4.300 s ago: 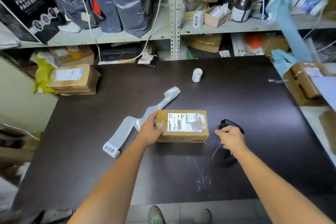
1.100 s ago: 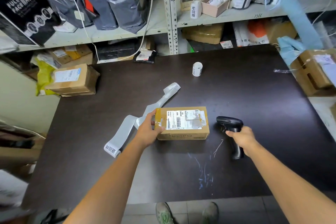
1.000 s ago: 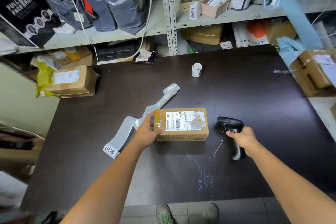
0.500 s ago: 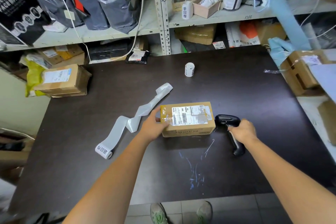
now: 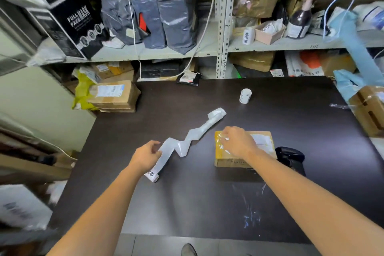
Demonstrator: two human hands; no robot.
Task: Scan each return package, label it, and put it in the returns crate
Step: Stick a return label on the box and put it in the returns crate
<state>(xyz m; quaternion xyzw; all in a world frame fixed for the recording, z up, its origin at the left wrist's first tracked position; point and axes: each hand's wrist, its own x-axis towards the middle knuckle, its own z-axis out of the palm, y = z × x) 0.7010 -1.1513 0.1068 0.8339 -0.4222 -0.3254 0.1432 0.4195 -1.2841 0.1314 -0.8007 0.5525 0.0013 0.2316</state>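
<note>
Shelving stuffed with grey mailers (image 5: 176, 19) backs the dark desk (image 5: 187, 210); you stand at its 6 o'clock edge.

Package (image 5: 265, 141): small brown carton, flat on the desk, a little toward 3 o'clock from centre. It has a white shipping label on top and glossy yellowish tape over the 9 o'clock end. The seams are closed and no dents are visible. It is not in any crate (I can't pick out a returns crate from here).

Right grip (image 5: 239, 143): laid on the carton's top, fingers bent down onto the taped end, wrapped around nothing. It reads as pinning the box so it won't skate while your other hand works.

Left grip (image 5: 146, 156): thumb and fingers pinched on the label strip (image 5: 187, 141) near its 7 o'clock end. The strip is a white zigzag ribbon running from desk centre toward 7 o'clock, with a printed label curled at the tip. Pinching low likely puts you right at the next label to peel.

Scanner (image 5: 291, 155): black, lying on the desk just beside the carton's 3 o'clock side, in neither hand but within reach. My judgement: labelling is the step in hand.

Spare label roll (image 5: 245, 95): upright at 1 o'clock, well apart from the rest.
</note>
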